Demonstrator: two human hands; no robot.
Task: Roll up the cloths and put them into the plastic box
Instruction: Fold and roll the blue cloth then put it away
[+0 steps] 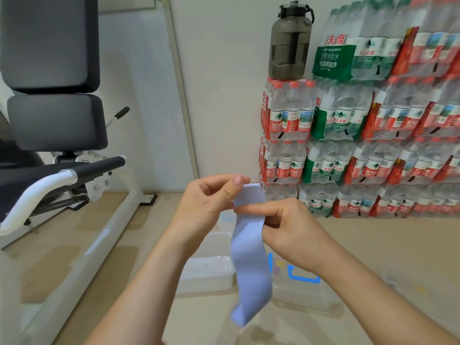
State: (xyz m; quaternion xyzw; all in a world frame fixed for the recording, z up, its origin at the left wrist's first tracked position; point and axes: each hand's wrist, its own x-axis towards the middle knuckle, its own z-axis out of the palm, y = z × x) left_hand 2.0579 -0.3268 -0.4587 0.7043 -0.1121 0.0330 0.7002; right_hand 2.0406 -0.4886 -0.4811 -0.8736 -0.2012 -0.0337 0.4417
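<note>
Both hands were up in front of the camera, and the cloth (249, 266) was between them: a pale blue strip held in the air, its lower end hanging free and curling above the floor (388, 247). The left hand (206, 199) pinched the top edge, thumb pressed against curled fingers. The right hand (292, 229) gripped just below, forefinger stretched across the strip and the other fingers curled behind it. Below and behind the cloth, a clear plastic box (211, 275) sat on the floor. Just right of it sat a second clear box (306, 295) with blue fittings, and the cloth touched neither. Further back on the left stood a white exercise machine (57, 120) with black pads. Against the far wall, shrink-wrapped packs of water bottles (373, 135) were stacked high, with a dark smoky jug (290, 43) standing on the left-hand stack.
</note>
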